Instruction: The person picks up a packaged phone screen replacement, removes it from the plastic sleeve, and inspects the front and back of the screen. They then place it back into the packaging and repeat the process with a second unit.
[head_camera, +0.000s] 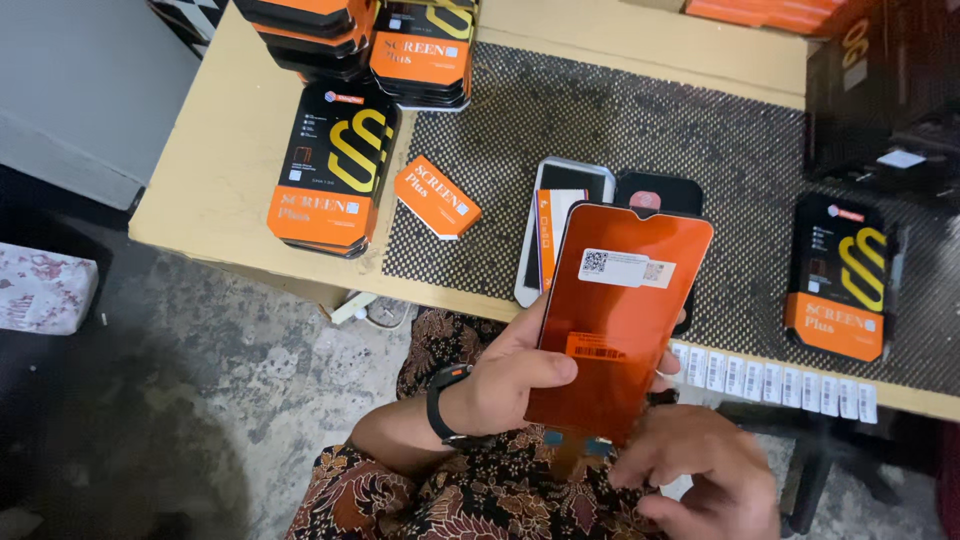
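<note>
left hand (510, 375) grips orange screen panel (620, 315); right hand (700, 470) pinches its 6 o'clock edge | panel unboxed; boxes (330, 165) wait on counter (230, 150) at 10 o'clock

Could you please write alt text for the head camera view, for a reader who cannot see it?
A person's left hand holds up an orange-filmed phone screen panel while the right hand touches its lower edge. Behind it, a beige table carries a dark mesh mat, black-and-orange boxes and a strip of barcode stickers.
</note>
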